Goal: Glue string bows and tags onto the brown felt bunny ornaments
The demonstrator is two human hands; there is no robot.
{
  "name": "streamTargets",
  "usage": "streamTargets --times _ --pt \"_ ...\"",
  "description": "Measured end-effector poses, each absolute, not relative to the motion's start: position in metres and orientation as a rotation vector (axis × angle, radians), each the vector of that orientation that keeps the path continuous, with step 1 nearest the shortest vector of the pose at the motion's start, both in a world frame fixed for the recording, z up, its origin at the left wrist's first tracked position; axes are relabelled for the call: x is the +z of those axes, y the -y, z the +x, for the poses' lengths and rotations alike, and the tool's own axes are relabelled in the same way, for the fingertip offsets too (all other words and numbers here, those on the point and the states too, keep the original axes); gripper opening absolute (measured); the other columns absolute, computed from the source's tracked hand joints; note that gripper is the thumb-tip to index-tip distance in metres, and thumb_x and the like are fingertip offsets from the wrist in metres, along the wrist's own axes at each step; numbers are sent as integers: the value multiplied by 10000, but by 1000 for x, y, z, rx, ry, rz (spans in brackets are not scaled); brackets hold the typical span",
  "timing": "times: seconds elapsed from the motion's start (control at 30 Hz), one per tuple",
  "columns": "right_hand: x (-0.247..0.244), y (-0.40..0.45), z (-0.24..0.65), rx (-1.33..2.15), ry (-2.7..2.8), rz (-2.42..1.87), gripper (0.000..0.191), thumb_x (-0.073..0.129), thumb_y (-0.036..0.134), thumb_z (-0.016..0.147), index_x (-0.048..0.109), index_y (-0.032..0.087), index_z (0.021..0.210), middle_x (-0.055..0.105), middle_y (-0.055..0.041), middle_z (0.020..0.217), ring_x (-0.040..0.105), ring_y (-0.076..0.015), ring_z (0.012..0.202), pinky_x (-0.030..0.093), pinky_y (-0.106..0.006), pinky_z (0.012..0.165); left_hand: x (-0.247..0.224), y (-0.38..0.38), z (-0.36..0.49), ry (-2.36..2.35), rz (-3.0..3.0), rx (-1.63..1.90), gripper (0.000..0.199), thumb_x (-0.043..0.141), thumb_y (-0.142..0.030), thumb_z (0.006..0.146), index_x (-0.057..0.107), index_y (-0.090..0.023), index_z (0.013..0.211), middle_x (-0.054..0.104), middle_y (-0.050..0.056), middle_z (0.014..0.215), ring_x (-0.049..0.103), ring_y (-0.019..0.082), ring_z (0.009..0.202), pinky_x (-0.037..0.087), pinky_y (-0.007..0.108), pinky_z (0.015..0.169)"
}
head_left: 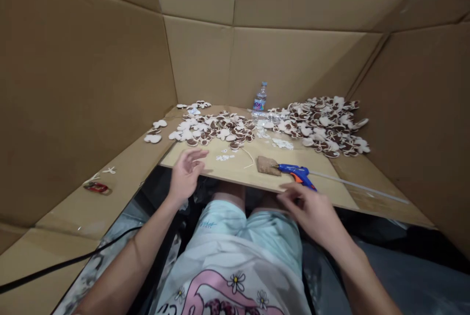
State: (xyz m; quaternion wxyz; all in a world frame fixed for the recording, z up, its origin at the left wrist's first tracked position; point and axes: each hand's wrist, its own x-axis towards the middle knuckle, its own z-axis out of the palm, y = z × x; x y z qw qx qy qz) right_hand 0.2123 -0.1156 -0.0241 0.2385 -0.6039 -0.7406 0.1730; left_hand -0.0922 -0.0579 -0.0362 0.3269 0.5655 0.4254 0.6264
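Observation:
My left hand (186, 173) is raised over the front edge of the board (198, 163), fingers stretched and thumb apart, holding nothing I can see. My right hand (310, 209) is at the board's front edge, just below the handle of a blue and orange glue gun (295, 172). Its fingers are curled with the tips near the thumb; anything between them is hidden. The gun's nozzle rests on a brown pad (268, 165), and a long glue stick (360, 186) sticks out of its back. A loose cream cord (250, 157) and small white tags (224, 157) lie between the hands.
A pile of brown and white bow-tied pieces (216, 128) lies behind, and a bigger heap (326, 126) at the right. A plastic bottle (260, 98) stands at the back. A red cutter (96, 187) lies left. Cardboard walls (304, 1) enclose the surface.

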Motion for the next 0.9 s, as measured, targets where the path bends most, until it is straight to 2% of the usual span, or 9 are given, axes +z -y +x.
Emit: streamTargets --times 0.03,0.1,0.2,0.33,0.47,0.7,0.9 --pt "-27 106 221 271 1888 -1823 301 538 314 884 647 126 1092 723 -128 929 677 -254 854 495 -349 798 -38 46 -86 -1227 1654 1503 242 640 -350 816 589 -206 1003 695 80 1094 629 221 1049 498 335 866" --pt "-37 89 237 18 1751 -2076 385 602 320 840 626 39 1102 691 -221 1015 653 -327 953 486 -396 830 -39 19 -70 -1294 1795 1318 207 575 -376 859 645 -182 870 714 86 1041 652 236 986 506 343 843" --pt "-52 72 251 -46 1743 -2253 491 615 341 837 591 -40 1147 642 -300 1106 625 -370 1021 470 -417 864 -42 -22 -46 -1366 1900 1171 150 607 -306 851 669 -170 840 713 71 965 642 242 977 487 374 889" --pt "-65 62 256 24 1828 -2223 367 538 278 888 623 7 1120 677 -242 1043 646 -327 967 462 -384 861 -49 -67 -27 -1451 1967 996 259 591 -312 895 615 -149 1095 638 84 1127 621 218 998 512 437 867" --pt "-70 58 256 20 1837 -2185 298 464 175 907 645 31 1094 682 -213 1018 638 -300 971 444 -359 876 -52 -92 -25 -1489 1943 885 329 578 -320 905 570 -158 1192 605 95 1190 623 222 997 536 431 834" --pt "-73 55 258 48 1766 -2123 303 429 141 898 657 45 1073 675 -207 1014 631 -279 976 445 -337 880 -35 -99 -26 -1480 1840 946 302 576 -319 907 586 -155 1161 619 87 1156 630 211 965 541 414 816" --pt "-69 52 260 104 1698 -2040 329 399 157 897 632 54 1104 670 -191 1028 633 -261 988 458 -325 889 -33 -66 -27 -1394 1668 1217 219 638 -274 828 573 -157 1002 657 51 923 635 174 788 517 315 687"
